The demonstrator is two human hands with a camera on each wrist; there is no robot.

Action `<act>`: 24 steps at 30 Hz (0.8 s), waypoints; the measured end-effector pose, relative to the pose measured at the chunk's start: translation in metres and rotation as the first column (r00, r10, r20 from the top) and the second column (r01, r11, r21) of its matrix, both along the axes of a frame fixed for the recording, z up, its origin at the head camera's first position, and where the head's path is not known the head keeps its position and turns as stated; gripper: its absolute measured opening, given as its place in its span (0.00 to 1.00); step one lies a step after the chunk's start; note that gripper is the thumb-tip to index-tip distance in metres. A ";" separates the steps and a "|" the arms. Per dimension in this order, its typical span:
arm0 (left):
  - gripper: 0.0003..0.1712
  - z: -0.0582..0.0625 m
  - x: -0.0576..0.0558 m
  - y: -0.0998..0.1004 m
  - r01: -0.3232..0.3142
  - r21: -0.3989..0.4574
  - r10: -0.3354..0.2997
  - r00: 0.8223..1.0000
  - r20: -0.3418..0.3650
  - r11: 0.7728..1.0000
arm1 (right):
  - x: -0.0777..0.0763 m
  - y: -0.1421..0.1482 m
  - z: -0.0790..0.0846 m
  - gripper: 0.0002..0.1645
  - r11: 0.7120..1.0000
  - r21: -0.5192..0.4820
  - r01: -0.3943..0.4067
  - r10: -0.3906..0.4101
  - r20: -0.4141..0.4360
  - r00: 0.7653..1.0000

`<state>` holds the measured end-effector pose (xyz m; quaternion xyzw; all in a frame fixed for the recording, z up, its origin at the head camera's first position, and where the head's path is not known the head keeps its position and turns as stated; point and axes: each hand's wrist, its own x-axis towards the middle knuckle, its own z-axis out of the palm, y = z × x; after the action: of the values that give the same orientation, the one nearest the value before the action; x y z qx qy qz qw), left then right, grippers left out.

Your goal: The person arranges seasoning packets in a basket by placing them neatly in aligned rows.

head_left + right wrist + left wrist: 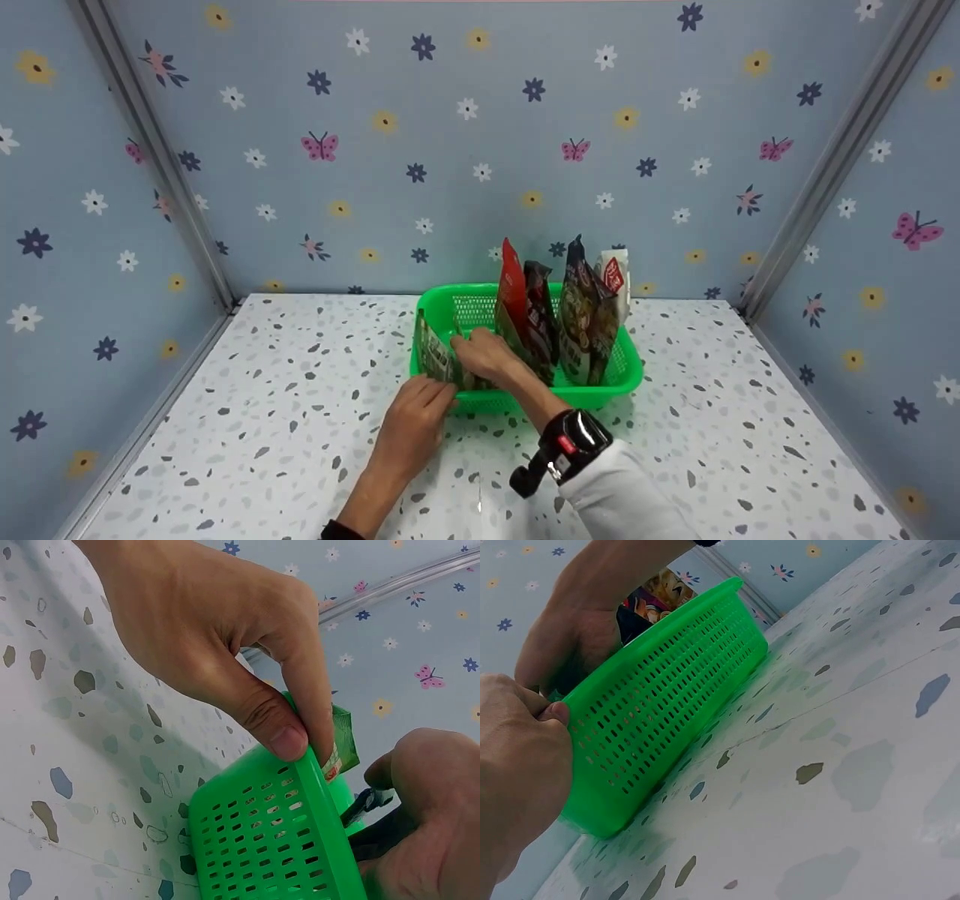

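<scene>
A green plastic basket [592, 392] with perforated sides stands on the speckled table. My left hand [414, 420] grips its rim at the near left corner, thumb outside and fingers over the edge. A green packet [433, 351] stands on edge against the left wall, just beyond those fingers. My right hand [487, 355] reaches down inside the basket's left half, pinching the edge of a dark packet [367, 804]; most of this packet is hidden behind the hand. To its right stand a red packet [512, 281] and a dark brown packet [538, 300].
In the basket's right half stand a navy-topped packet [576, 319], a brown packet [603, 334] and a white packet [616, 274] with a red label. Flower-patterned panels [450, 150] enclose the table at the back and both sides.
</scene>
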<state>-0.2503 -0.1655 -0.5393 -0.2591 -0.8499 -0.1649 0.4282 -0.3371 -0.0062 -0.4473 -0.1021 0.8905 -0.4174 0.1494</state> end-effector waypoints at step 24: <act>0.13 0.000 0.001 -0.001 -0.008 -0.002 0.008 0.999 0.035 1.000 | 0.001 0.001 0.002 0.14 0.999 0.004 0.051 -0.051 0.005 0.999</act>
<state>-0.2494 -0.1664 -0.5396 -0.2533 -0.8584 -0.1670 0.4137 -0.3366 -0.0048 -0.4453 -0.0780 0.8931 -0.4199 0.1414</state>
